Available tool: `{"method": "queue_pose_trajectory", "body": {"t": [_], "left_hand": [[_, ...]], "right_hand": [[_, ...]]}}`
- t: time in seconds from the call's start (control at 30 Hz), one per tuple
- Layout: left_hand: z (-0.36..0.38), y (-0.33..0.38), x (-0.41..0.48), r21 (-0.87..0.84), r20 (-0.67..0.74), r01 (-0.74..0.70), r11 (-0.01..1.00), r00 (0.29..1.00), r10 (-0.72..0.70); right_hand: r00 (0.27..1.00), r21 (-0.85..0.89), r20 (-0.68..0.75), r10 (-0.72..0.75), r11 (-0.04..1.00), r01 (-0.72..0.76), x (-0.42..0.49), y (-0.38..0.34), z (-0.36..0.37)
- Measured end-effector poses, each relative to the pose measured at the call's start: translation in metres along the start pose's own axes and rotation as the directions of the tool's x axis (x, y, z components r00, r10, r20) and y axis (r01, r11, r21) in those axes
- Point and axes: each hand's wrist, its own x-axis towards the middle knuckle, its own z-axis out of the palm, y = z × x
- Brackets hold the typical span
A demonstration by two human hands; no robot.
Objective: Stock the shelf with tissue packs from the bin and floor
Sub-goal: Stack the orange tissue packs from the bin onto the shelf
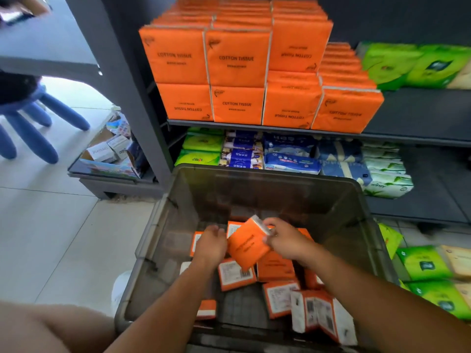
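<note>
Orange packs (236, 58) on the shelf read "COTTON TISSUE".

A blue stool (65, 112) stands at nine o'clock, with a carton of small boxes (102, 152) near it, toward centre.

We record one view, worn on the head. It faces forward and steeply down into the bin (254, 170), which lies close beneath us and fills the lower middle of the frame. Both forearms enter from the bottom edge. The left hand (211, 243) and right hand (285, 240) meet at a pack (248, 247) just below centre. The shelf (420, 108) stands just behind the bin, front-on, its lines bowed by the wide lens. Floor (51, 238) shows at left.
</note>
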Motion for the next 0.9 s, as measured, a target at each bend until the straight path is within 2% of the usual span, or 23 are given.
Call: {"method": "queue_pose_trajectory", "body": {"t": [0.07,0.17,0.23,0.33,0.43,0.6,0.8,0.9], "left_hand": [[-0.003,0.009,-0.008,-0.188,0.038,0.005,0.982,0.999,0.002],[-0.008,0.024,-0.022,-0.405,0.186,0.054,0.913,0.982,0.024],[-0.012,0.034,-0.030,-0.488,0.250,0.048,0.872,0.964,0.087],[-0.019,0.050,-0.039,-0.516,0.237,-0.048,0.855,0.951,0.197],[-0.028,0.065,-0.047,-0.586,0.148,-0.150,0.797,0.947,0.287],[-0.041,0.097,-0.058,-0.596,-0.003,-0.313,0.739,0.922,0.388],[-0.042,0.133,-0.073,-0.554,-0.041,-0.450,0.700,0.855,0.517],[-0.041,0.148,-0.078,-0.538,-0.055,-0.499,0.679,0.825,0.563]], "right_hand": [[0.997,0.128,-0.072,0.018,0.992,-0.009,-0.005,-0.016,-0.017],[0.993,0.279,-0.077,0.086,0.958,-0.062,-0.018,-0.037,-0.041],[0.989,0.348,-0.095,0.114,0.935,-0.074,-0.028,-0.047,-0.052],[0.984,0.411,-0.147,0.098,0.911,-0.029,-0.046,-0.060,-0.065],[0.981,0.418,-0.188,0.036,0.907,0.047,-0.060,-0.072,-0.078],[0.955,0.416,-0.285,-0.084,0.887,0.202,-0.076,-0.096,-0.113],[0.904,0.306,-0.371,-0.212,0.891,0.334,-0.098,-0.113,-0.163],[0.896,0.338,-0.390,-0.213,0.872,0.354,-0.105,-0.116,-0.180]]}}
